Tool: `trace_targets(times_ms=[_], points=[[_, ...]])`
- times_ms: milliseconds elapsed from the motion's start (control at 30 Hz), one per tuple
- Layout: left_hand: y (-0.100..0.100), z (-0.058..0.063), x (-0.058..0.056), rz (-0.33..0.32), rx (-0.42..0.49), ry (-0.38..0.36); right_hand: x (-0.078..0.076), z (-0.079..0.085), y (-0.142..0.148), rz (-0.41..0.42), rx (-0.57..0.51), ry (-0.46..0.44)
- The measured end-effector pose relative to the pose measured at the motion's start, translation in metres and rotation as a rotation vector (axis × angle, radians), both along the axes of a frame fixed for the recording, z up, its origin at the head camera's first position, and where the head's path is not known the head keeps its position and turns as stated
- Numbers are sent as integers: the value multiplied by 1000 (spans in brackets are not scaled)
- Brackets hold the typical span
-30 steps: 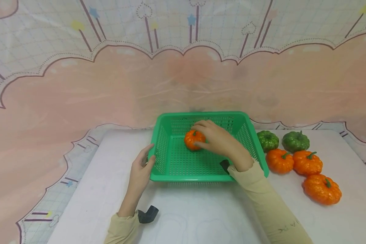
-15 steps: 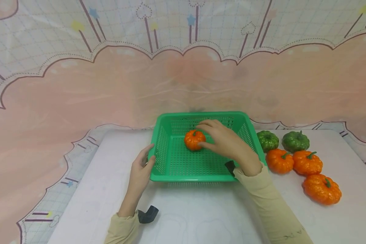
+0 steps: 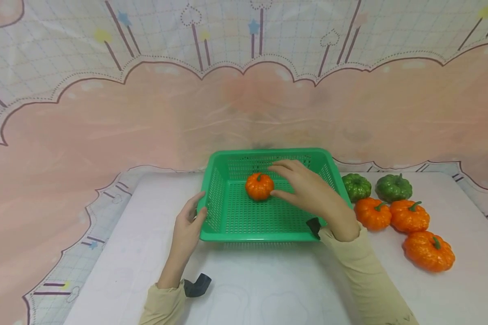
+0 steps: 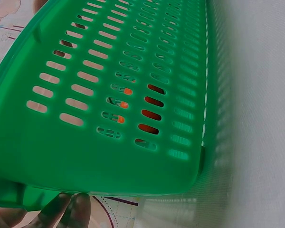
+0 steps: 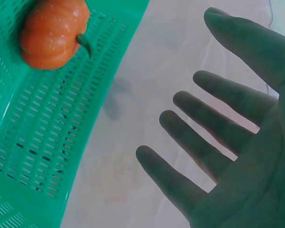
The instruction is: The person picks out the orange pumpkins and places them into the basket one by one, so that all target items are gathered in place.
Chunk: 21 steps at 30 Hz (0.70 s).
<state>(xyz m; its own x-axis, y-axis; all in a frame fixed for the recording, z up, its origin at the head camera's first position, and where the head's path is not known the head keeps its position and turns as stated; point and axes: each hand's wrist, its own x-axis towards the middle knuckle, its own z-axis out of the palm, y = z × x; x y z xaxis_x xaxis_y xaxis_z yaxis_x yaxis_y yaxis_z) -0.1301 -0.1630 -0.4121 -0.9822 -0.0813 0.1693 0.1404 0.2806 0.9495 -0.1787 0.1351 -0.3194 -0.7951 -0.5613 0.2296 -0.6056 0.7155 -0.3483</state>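
A green plastic basket (image 3: 264, 237) with slotted walls stands on the white table. Inside it, toward the back left, sits one small orange pumpkin (image 3: 259, 186) with a green stem. My left hand (image 3: 187, 228) holds the basket's left rim; in the left wrist view its fingertips (image 4: 78, 211) show at the rim's edge. Over the basket, just right of the pumpkin, is my right hand (image 3: 309, 192), its fingers spread and holding nothing. The right wrist view shows the palm and straight fingers apart from the pumpkin (image 5: 54, 35).
Right of the basket lie two green pumpkins (image 3: 357, 188) (image 3: 393, 188) and three orange pumpkins (image 3: 373, 214) (image 3: 409, 216) (image 3: 429, 252). A patterned peach and white cloth (image 3: 244, 113) hangs behind the table (image 3: 252, 284).
My right hand has let go of the orange pumpkin in the basket and drawn away to the right. The pumpkin, the basket and my left hand stay where they were.
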Motion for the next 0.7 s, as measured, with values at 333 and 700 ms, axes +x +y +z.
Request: trace_targets(times_ms=[333,700], points=[[1,0,0,2,0,-5,8,0,11,-3,17,48],[-2,-1,1,-5,-8,-14,17,-1,24,-24,16,28]])
